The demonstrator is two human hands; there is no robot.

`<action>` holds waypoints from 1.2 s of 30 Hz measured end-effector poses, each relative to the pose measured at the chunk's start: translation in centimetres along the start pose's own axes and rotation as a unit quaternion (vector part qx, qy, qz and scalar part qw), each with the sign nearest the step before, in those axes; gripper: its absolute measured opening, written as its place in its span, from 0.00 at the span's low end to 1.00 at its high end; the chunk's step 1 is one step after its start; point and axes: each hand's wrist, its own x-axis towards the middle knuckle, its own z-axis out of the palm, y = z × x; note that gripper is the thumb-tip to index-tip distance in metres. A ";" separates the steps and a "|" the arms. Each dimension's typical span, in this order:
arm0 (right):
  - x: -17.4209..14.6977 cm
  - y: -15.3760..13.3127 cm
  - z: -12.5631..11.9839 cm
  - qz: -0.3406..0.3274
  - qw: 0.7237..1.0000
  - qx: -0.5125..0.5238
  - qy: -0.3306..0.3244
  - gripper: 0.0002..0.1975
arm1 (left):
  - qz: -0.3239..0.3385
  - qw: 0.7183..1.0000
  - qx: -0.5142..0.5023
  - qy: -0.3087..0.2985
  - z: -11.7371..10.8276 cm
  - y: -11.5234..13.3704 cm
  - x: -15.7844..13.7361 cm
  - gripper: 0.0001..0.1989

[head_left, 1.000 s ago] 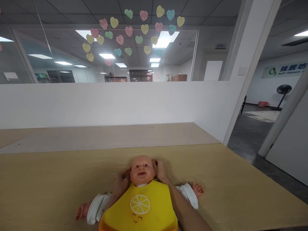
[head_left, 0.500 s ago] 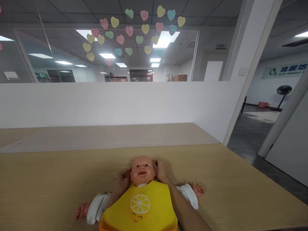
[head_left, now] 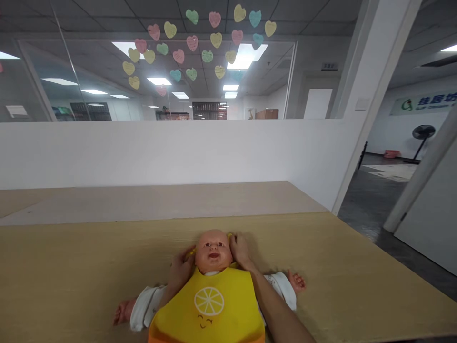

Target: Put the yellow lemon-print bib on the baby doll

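At the head of the doll [head_left: 213,259], the left hand [head_left: 181,267] pinches one yellow strap end [head_left: 192,252]; the right hand [head_left: 241,250] curls at another, its grip unclear. The bib [head_left: 210,302] covers the doll's chest. Far beyond the doll, a pink bucket [head_left: 392,154] stands, inside hidden.

From my remote seat I can't tell how the left hand [head_left: 181,269] and right hand [head_left: 241,250] meet the yellow strap [head_left: 192,253], mostly hidden around the doll's head [head_left: 213,252]. Below the grip, the bib [head_left: 214,312] covers the doll's chest and part of the left forearm [head_left: 167,295]; its lower end and the right forearm [head_left: 280,312] run off the bottom edge. Far beyond the grip, I can't read the small writing on the heart notes [head_left: 170,30], and to its right the sign [head_left: 424,103] is cut off
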 end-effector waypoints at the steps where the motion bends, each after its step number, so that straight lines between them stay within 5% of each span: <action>1: 0.1 0.0 0.0 -0.003 1.000 0.006 0.008 0.08 | -0.012 1.000 -0.002 0.016 -0.1 -0.1 0.0 0.23; 13: -0.2 -2.1 -2.3 -0.040 0.974 0.216 0.065 0.13 | -0.054 0.977 -0.194 0.071 0.3 -0.8 0.2 0.22; 18: -2.1 -3.3 -4.6 0.024 0.938 0.344 0.023 0.21 | -0.057 0.940 -0.334 0.036 -0.3 1.2 -0.9 0.25; 21: -3.8 -4.6 -6.4 0.007 0.928 0.371 -0.043 0.25 | -0.037 0.933 -0.359 -0.006 -1.5 2.6 -1.8 0.27; 27: -7.2 -9.1 -8.8 -0.102 0.914 0.352 -0.174 0.19 | 0.043 0.961 -0.262 -0.078 -4.0 5.3 -3.8 0.26; 32: -9.6 -13.5 -8.4 -0.219 0.879 0.286 -0.313 0.16 | 0.161 0.978 -0.098 -0.094 -5.0 7.8 -6.3 0.19; 36: -11.0 -14.9 -7.3 -0.270 0.905 0.174 -0.280 0.12 | 0.198 0.975 -0.001 -0.105 -5.0 8.5 -7.9 0.25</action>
